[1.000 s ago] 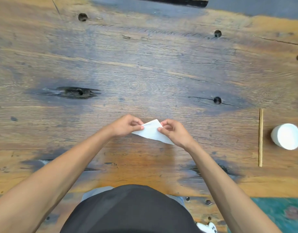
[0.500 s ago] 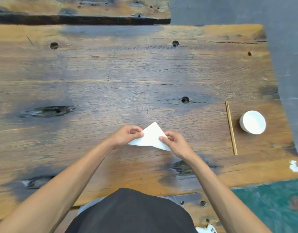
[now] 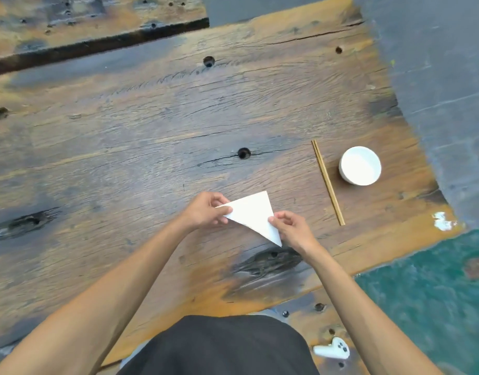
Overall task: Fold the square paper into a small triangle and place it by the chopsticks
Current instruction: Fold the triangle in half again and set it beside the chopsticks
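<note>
A white paper (image 3: 253, 212), folded into a triangle, is held just above the wooden table (image 3: 152, 131). My left hand (image 3: 206, 211) pinches its left corner. My right hand (image 3: 292, 228) pinches its lower right edge, near the pointed tip. A pair of brown chopsticks (image 3: 327, 182) lies side by side on the table to the right of the paper, about a hand's width away from it.
A small white bowl (image 3: 360, 165) stands just right of the chopsticks. The table's right edge runs diagonally past the bowl, with grey floor beyond. A white controller (image 3: 333, 350) lies low by my dark clothing. Holes and cracks mark the wood.
The paper now shows as a fuller triangle and has turned, its tip pointing down to the right. The view has swung, so the table's right edge and the floor show.
</note>
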The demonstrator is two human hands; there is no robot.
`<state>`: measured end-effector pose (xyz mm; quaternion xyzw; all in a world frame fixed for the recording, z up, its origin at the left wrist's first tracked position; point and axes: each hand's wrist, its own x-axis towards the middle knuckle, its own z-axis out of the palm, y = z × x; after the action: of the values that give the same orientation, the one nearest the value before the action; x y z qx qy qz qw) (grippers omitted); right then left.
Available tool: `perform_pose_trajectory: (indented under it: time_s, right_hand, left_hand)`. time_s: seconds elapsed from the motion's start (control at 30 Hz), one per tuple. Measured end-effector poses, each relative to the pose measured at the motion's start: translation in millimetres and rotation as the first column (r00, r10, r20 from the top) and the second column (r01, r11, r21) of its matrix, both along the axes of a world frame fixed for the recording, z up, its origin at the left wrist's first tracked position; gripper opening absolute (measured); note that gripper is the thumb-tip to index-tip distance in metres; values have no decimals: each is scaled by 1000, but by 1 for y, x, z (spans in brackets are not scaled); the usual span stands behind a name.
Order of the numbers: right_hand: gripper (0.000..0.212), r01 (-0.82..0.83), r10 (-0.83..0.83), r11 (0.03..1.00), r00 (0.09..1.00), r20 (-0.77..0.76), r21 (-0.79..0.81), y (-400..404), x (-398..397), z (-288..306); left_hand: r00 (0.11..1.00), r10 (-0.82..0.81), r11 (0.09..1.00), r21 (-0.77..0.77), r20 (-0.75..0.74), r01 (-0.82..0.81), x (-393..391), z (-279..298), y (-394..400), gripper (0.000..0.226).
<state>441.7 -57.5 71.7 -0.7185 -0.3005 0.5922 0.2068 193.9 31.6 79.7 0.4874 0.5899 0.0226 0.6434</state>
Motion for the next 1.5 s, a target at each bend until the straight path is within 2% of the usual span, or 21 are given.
perform_pose_trajectory:
  time_s: [0.1,0.23,0.47,0.8,0.97,1.17,1.23,1.33,1.43,1.5]
  right_hand:
    - [11,52,-51,999,998,23,-15,-2,25,-9]
    - [8,113,-112,994,989,99,-8,-3,52,-26]
    - [13,160,-150,987,957,249,-19,0,87,-54]
    - [15,159,-137,987,925,353,-33,12,111,-68]
    - [19,146,-114,988,920,376,-58,17,111,-69]
    - [22,92,-45,992,903,427,-88,19,106,-62]
    - [23,77,-36,995,876,481,-67,18,103,-56]
    - [22,-45,-17,996,748,663,75,13,92,-52]
    - [45,-237,29,955,676,736,181,12,76,-56]
    - [61,-320,113,936,670,734,148,14,67,-63]
  left_hand:
    - [999,-33,997,70,-7,34,37,-9,19,1]
    - [989,-127,979,154,-71,137,87,-19,43,12]
    - [974,-200,956,195,-105,217,153,-41,73,12]
    - [957,-225,923,274,-181,269,184,-68,82,12]
    - [917,-275,871,329,-288,365,185,-77,86,12]
    - [858,-305,719,491,-413,491,180,-75,77,32]
    - [822,-305,625,550,-482,554,176,-73,70,34]
    - [736,-330,434,598,-590,674,172,-71,57,35]
    - [630,-462,288,567,-624,772,169,-76,42,52]
    - [584,-536,280,524,-610,804,167,-83,34,62]
